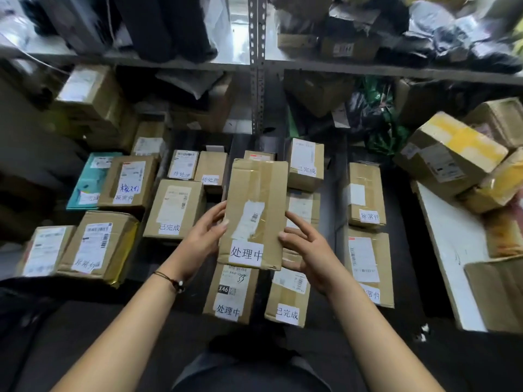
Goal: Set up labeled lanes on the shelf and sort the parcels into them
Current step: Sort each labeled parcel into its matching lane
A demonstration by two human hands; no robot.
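Observation:
I hold a long brown cardboard parcel (pixel 254 205) with a white label reading 处理中 above the other parcels, at the centre of the view. My left hand (pixel 203 233) grips its left edge, thumb on top. My right hand (pixel 304 247) holds its right edge, index finger raised and extended. Below it lies another 处理中 parcel (pixel 230 295) beside a 已完成 parcel (pixel 287 298). Several labelled parcels sit in rows on the dark surface (pixel 331 199).
A perforated metal shelf post (pixel 257 66) rises at centre back; shelves behind hold boxes and black bags. Yellow-taped boxes (pixel 450 157) pile on a white board (pixel 450 244) at right. A teal parcel (pixel 89 179) lies at left.

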